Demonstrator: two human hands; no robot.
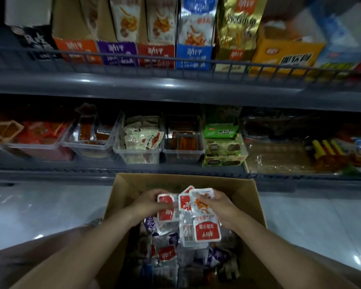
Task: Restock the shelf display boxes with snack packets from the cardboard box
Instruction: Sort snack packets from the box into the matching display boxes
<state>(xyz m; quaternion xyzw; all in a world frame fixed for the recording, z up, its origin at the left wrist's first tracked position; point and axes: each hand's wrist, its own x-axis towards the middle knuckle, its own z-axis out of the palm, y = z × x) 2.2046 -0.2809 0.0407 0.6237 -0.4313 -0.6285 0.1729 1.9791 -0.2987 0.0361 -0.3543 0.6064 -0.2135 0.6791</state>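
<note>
Nearest, the box (256,207) stands on the floor between the person's legs, its bottom covered with loose packets (167,253) in mixed colours. Above them both hands work one fan of red packets (206,228). The left hand (146,202) has its grip pinched on one or two at the fan's left. The right hand (219,205) has its grip closed on the rest, thumb on top.

The step looks like gathering a stack of one flavour. To do it well, turn every packet the same way up and tap the edges level before lifting. The foil looks slick, so a ragged fan may slip. Leave the purple packets (149,224) for their own box.

Beyond, on the lower shelf, the clear bins (140,140) hold other snacks and seem no match. Farthest, on the upper shelf behind a rail (113,57), the red display box (155,56), just left of the blue box (193,57), seems the likely home. Lift the stack over the rail and slide it in upright.
</note>
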